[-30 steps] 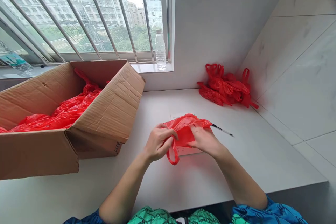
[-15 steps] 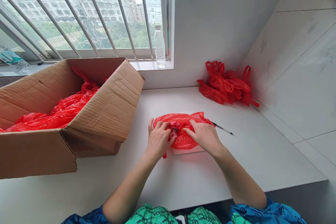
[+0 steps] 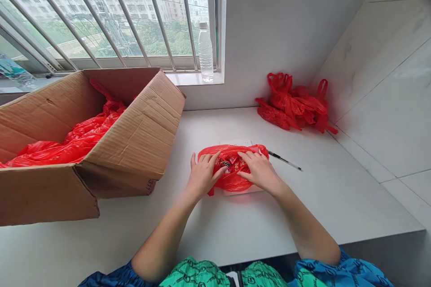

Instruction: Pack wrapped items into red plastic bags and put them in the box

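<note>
In front of me on the white counter lies a red plastic bag (image 3: 235,185), its mouth gaping upward. Inside show several small shiny red packets (image 3: 232,164) with some dark and white print. My left hand (image 3: 204,173) rests at the bag's left side, thumb and fingers apart at the opening. Opposite it, my right hand (image 3: 259,169) touches the right side with fingers stretched and thumb spread. A flat pale thing (image 3: 243,192), perhaps paper or a pad, sticks out beneath the bag. Just right of the bag is a thin black pen (image 3: 285,160).
A large open cardboard box (image 3: 134,134) stands at left, with red plastic bags (image 3: 81,139) inside. More crumpled red bags (image 3: 296,103) are heaped in the back right corner by the tiled wall. A clear bottle (image 3: 205,54) stands on the window sill; another bottle (image 3: 16,71) lies at far left.
My fingers have spread apart and the bag's mouth is wider, so more of the packets inside shows. The view has shifted slightly.
</note>
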A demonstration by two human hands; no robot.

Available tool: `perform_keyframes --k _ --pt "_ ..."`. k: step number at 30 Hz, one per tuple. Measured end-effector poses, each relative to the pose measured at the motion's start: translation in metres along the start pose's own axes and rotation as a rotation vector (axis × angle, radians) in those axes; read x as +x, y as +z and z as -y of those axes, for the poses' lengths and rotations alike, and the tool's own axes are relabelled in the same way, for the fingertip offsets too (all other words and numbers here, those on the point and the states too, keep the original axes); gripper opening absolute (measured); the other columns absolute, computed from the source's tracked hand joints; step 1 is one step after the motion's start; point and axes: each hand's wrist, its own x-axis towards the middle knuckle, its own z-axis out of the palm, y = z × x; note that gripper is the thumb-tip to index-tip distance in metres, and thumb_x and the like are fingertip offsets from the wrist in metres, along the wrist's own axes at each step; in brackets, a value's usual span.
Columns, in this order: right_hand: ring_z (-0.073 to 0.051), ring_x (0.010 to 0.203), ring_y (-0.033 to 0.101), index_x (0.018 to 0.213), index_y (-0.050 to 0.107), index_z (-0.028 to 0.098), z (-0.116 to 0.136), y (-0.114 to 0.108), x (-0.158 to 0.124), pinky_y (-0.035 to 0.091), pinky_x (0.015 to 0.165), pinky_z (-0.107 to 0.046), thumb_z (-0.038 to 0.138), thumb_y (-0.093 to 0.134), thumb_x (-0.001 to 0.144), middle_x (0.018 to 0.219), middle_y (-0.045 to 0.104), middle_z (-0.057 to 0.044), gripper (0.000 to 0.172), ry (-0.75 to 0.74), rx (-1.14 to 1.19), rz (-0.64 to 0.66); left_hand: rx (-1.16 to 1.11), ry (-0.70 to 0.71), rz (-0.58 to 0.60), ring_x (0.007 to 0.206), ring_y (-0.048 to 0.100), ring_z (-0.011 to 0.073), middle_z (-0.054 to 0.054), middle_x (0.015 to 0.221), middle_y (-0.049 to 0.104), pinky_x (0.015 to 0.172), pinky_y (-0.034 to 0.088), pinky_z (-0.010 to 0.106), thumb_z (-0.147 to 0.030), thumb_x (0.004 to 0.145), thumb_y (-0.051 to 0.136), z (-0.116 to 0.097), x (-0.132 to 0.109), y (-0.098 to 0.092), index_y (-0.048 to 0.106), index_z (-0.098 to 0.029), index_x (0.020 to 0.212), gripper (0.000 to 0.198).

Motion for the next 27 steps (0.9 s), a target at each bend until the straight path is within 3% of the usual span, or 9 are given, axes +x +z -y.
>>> perform_keyframes --k 2,5,8,11,14,19,23,27 --pt "-0.029 0.110 0.060 0.133 0.056 0.023 0.003 0.001 0.003 0.043 0.095 -0.047 0.032 0.063 0.091 0.121 0.066 -0.010 0.044 -0.054 0.028 -0.095 -0.018 -0.006 -0.056 0.104 0.062 0.0257 0.008 0.109 0.067 0.113 0.020 0.066 -0.038 0.096 0.053 0.001 0.002 0.001 0.058 -0.026 0.127 0.034" --pt "-0.026 0.102 0.062 0.121 0.063 0.023 0.010 0.004 0.005 0.044 0.091 -0.044 0.030 0.061 0.094 0.113 0.070 -0.008 0.028 -0.112 0.078 -0.131 -0.112 0.074 -0.049 0.096 0.064 0.0207 0.004 0.102 0.066 0.112 0.031 0.056 -0.026 0.093 0.056 0.002 0.004 -0.002 0.060 -0.028 0.121 0.028" --pt "-0.024 0.095 0.064 0.117 0.064 0.022 0.013 0.006 0.005 0.044 0.087 -0.042 0.030 0.061 0.095 0.106 0.072 -0.007 0.024 -0.131 0.138 -0.111 -0.188 0.172 -0.078 0.088 0.064 0.0164 0.001 0.092 0.065 0.114 0.033 0.050 -0.017 0.094 0.050 0.002 0.004 -0.006 0.065 -0.028 0.107 0.023" --pt "-0.024 0.096 0.063 0.123 0.061 0.022 0.015 0.009 0.006 0.045 0.087 -0.042 0.034 0.061 0.095 0.106 0.071 -0.006 0.031 -0.119 0.205 -0.107 -0.219 0.202 -0.140 0.081 0.063 0.0143 -0.001 0.088 0.065 0.118 0.028 0.049 -0.014 0.093 0.047 0.001 0.004 -0.009 0.064 -0.025 0.091 0.020" --pt "-0.025 0.096 0.061 0.120 0.062 0.023 0.017 0.011 0.007 0.047 0.084 -0.040 0.033 0.063 0.093 0.107 0.068 -0.007 0.029 -0.111 0.207 -0.081 -0.263 0.209 -0.100 0.079 0.064 0.0132 -0.003 0.089 0.066 0.121 0.023 0.050 -0.012 0.091 0.047 0.000 0.004 -0.010 0.060 -0.025 0.092 0.018" --pt "-0.023 0.091 0.062 0.092 0.063 0.022 0.015 0.005 0.007 0.048 0.083 -0.038 0.023 0.068 0.085 0.099 0.068 -0.004 0.008 -0.072 0.308 -0.106 -0.333 0.219 -0.073 0.076 0.068 0.0101 -0.004 0.097 0.070 0.122 0.022 0.048 -0.013 0.091 0.046 0.002 0.002 -0.013 0.056 -0.024 0.101 0.018" --pt "-0.023 0.084 0.067 0.101 0.057 0.024 0.006 -0.006 0.007 0.053 0.078 -0.038 0.028 0.061 0.088 0.093 0.071 -0.002 0.014 0.156 0.596 -0.254 -0.190 0.220 -0.052 0.067 0.065 0.0117 -0.004 0.086 0.072 0.119 0.024 0.051 -0.020 0.092 0.049 0.007 0.001 -0.012 0.060 -0.025 0.092 0.012" --pt "-0.024 0.087 0.068 0.102 0.057 0.025 0.000 -0.008 0.007 0.055 0.080 -0.039 0.040 0.062 0.091 0.098 0.071 -0.005 0.019 0.154 0.717 -0.323 -0.120 0.223 0.048 0.076 0.068 0.0167 -0.002 0.084 0.073 0.119 0.020 0.053 -0.032 0.089 0.059 0.007 -0.004 -0.006 0.063 -0.027 0.094 0.008"
